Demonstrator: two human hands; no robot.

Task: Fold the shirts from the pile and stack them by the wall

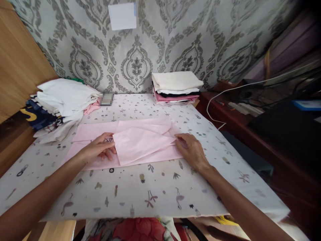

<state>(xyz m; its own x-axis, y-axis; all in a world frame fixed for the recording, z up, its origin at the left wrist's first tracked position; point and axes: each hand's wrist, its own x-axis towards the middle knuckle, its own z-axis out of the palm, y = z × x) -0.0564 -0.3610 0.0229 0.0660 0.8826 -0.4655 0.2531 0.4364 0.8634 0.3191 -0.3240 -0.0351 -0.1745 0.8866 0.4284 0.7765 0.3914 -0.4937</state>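
A pale pink shirt [140, 144], partly folded, lies flat across the middle of the table. Some dark lettering on it shows beside my left fingers. My left hand [102, 147] pinches the left edge of a folded-over flap, thumb and forefinger on the cloth. At the flap's right end, my right hand [190, 149] grips the fabric near a pointed fold, its fingertips partly hidden by the hand.
A loose heap of clothes [67, 97] sits at the back left, by a wooden panel [25, 60]. Folded clothes [177, 83] are stacked at the back right. A white cable [209, 103] hangs by the table's right edge. The tablecloth [160, 197] is patterned.
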